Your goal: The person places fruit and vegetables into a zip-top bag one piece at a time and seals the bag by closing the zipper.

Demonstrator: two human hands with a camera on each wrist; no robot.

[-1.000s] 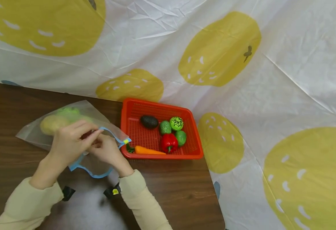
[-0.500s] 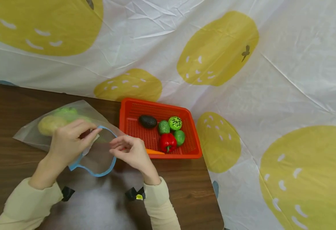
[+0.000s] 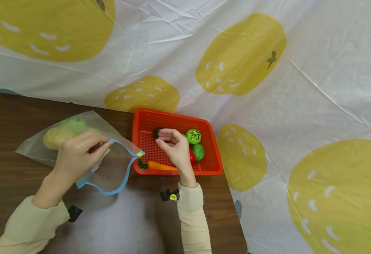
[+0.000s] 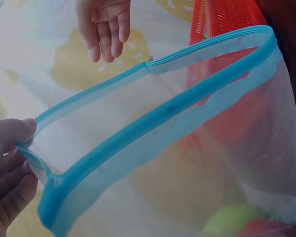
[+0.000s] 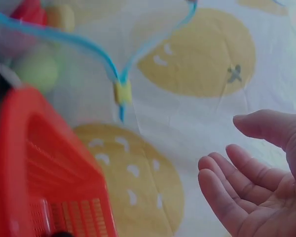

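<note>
My left hand (image 3: 77, 151) pinches the blue zip edge of a translucent zip bag (image 3: 33, 144), whose mouth gapes toward me. Inside the bag show a yellowish, potato-like lump (image 3: 56, 137) and something light green (image 3: 74, 123); a red piece (image 4: 269, 228) appears there in the left wrist view. My right hand (image 3: 179, 150) holds nothing and hovers over the red basket (image 3: 217, 151), fingers relaxed and thumb apart. It hides parts of a dark avocado (image 3: 156, 132) and a red bell pepper (image 3: 192, 157). A carrot (image 3: 161, 166) lies along the basket's near side.
Also in the basket are a green dark-patterned ball (image 3: 193, 136) and a smooth green fruit (image 3: 198, 152). The zip's yellow slider (image 5: 122, 93) sits at the bag corner beside the basket. Behind the brown table (image 3: 210, 211) hangs a lemon-print cloth (image 3: 179, 46).
My right hand has left the bag's mouth and moved right, to over the basket. The left hand stays at the bag's edge, and the bag mouth remains spread.
</note>
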